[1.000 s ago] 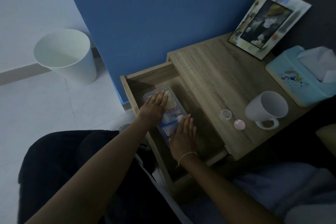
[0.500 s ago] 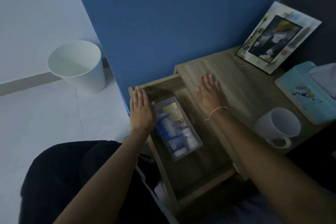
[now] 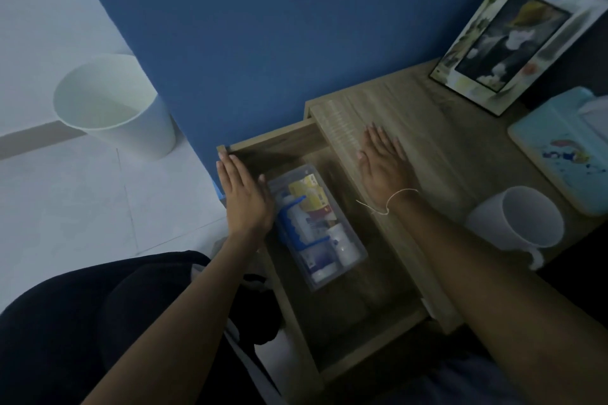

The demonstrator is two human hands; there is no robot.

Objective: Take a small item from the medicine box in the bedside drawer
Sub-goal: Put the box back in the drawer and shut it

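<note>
The wooden bedside drawer (image 3: 371, 348) stands pulled out toward me. Inside it lies a clear plastic medicine box (image 3: 316, 223) with a blue handle, holding yellow packets, a white bottle and other small packs. My left hand (image 3: 245, 197) lies flat on the drawer's left rim, fingers together and pointing away, right beside the box. My right hand (image 3: 383, 164) rests flat on the bedside table top (image 3: 437, 141), just right of the drawer, a thin string around its wrist. Neither hand holds anything.
A white mug (image 3: 519, 223) stands on the table's near right. A light blue tissue box (image 3: 562, 148) and a leaning picture frame (image 3: 516, 39) sit further back. A white bin (image 3: 115, 108) stands on the tiled floor by the blue wall. My dark-clothed legs fill the lower left.
Both hands were lying on the medicine box in the drawer. They have moved apart, the left to the drawer's rim and the right onto the table top, uncovering the box. The camera view has shifted.
</note>
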